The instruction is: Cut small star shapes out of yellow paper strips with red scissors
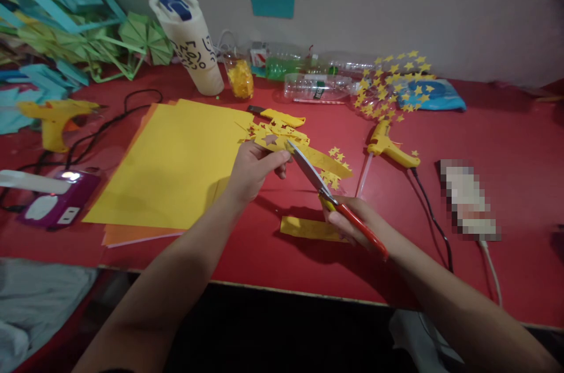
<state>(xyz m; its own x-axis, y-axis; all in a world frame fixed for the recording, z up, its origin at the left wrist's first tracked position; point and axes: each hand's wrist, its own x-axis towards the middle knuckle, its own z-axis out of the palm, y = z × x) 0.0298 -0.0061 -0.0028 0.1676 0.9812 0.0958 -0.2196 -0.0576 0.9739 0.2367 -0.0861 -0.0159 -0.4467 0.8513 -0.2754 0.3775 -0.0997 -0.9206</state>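
Note:
My left hand [255,167] pinches the left end of a yellow paper strip [328,161], which has a star-shaped gap near the fingers. In my right hand [352,220] are red-handled scissors [311,173], their blades reaching up to the strip beside my left thumb. Cut paper stars [331,178] lie just behind the strip. Yellow scraps with star-shaped holes [277,131] are heaped beyond my left hand, near a yellow utility knife [282,117]. Another yellow strip [308,228] rests on the table left of my right hand.
Yellow sheets [171,167] are stacked at left, near a purple power socket [59,200] and a glue gun [57,117]. Another glue gun [392,147] and a phone [469,197] lie right. Behind stand a tumbler [189,44], plastic bottles [304,88] and a star cluster [388,91].

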